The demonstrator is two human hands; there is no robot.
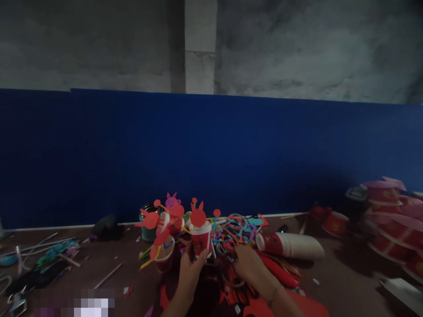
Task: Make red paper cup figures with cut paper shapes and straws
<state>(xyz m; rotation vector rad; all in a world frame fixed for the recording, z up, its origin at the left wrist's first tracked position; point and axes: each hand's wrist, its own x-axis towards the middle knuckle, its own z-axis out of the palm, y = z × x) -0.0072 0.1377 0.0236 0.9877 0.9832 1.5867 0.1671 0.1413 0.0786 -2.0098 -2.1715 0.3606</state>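
My left hand (pixel 192 268) is wrapped around a red and white paper cup (pixel 201 240) held upright. A round red paper head (pixel 198 217) with pointed ears rises above its rim, with small red paper discs on thin stems beside it. My right hand (pixel 244 259) reaches into a pile of coloured strips and cut paper (pixel 228 237), its fingers closed at dark, ring-like shapes; what they grip is hard to make out. Left of my left hand stand more cups with red paper cutouts (pixel 161 237) and yellow strips.
A stack of nested paper cups (pixel 291 245) lies on its side at the right. Red drum-like paper containers (pixel 386 220) are piled at the far right. Red paper sheets (pixel 287 304) lie in front. Tangled scraps (pixel 56 253) cover the left side. A blue panel (pixel 211 154) stands behind the table.
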